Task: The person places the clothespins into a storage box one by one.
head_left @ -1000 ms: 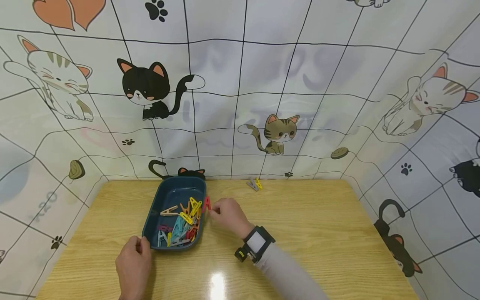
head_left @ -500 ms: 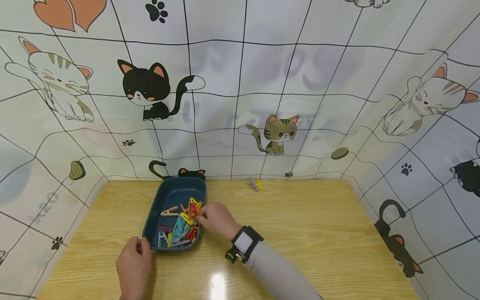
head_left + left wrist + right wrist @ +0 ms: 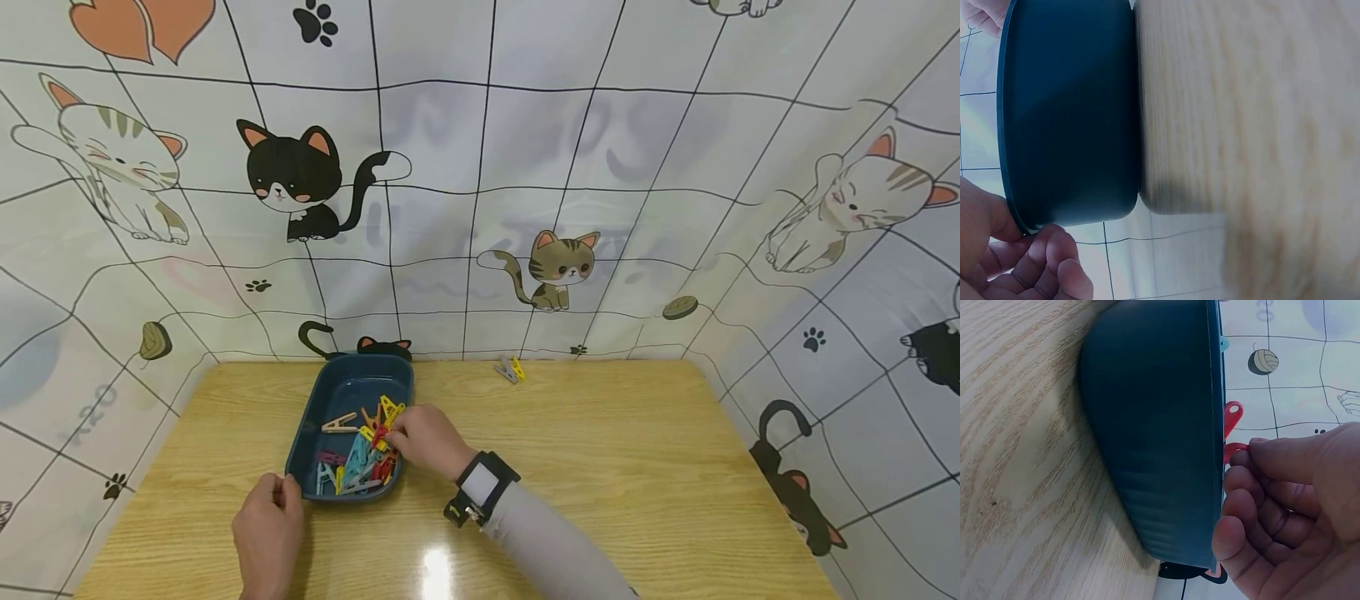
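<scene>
A dark blue plastic tray (image 3: 358,372) holds a heap of clothespins (image 3: 360,457) in yellow, light blue, red, orange and other colours. At its near left corner, the left hand (image 3: 266,529) pinches the rim between thumb and fingers, as the left wrist view confirms. Over the tray's right side, the right hand (image 3: 431,440) pinches a red clothespin (image 3: 379,435) just above the heap. In the right wrist view, the red clothespin (image 3: 1233,419) shows partly past the rim; the tray wall hides its lower part.
A grey clothespin (image 3: 506,371) and a yellow clothespin (image 3: 518,367) lie at the back of the wooden table (image 3: 600,467). A cat-print cloth (image 3: 450,167) rises behind the table and along both sides.
The right hand has moved left with the red clothespin, from outside the tray's right rim to over the heap inside. The left hand and tray have stayed put.
</scene>
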Available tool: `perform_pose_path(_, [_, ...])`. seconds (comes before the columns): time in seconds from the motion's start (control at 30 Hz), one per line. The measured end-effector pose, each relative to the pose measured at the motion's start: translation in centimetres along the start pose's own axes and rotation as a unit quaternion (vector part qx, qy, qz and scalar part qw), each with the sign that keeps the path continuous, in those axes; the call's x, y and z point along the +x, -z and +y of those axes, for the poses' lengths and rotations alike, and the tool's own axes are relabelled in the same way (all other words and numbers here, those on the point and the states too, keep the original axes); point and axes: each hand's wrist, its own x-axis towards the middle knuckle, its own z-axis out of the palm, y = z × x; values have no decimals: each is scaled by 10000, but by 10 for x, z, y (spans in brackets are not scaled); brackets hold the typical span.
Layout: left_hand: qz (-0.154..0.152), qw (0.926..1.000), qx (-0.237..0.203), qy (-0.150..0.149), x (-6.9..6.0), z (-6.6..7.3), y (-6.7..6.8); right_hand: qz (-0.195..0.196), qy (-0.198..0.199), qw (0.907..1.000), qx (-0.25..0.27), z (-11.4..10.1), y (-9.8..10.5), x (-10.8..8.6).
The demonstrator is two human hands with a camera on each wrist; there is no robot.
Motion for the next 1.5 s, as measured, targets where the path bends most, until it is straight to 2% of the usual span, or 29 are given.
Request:
perform_pose_path(0.23, [-47,10000,15,78,0,0,0,89,41,9999,119,2,-1,-2])
perform_pose_path(0.53, [-96,9997,77,188,0,1,1,186,-140,9990,392,11,4,-4])
perform_pose_path(0.73, [-74,9999,60,128,-1,1,1,416,-100,9965,714,27,9,-5])
perform_pose_path(1.13, [-167,9996,81,220,0,2,1,1048,62,9912,805,60,28,-8])
perform_pose_path(1.27, [-145,9997,94,173,0,2,1,1195,-26,9900,747,74,35,-12])
perform_pose_path(1.5, [-58,10000,43,58,0,0,0,1365,-509,9876,590,97,45,-18])
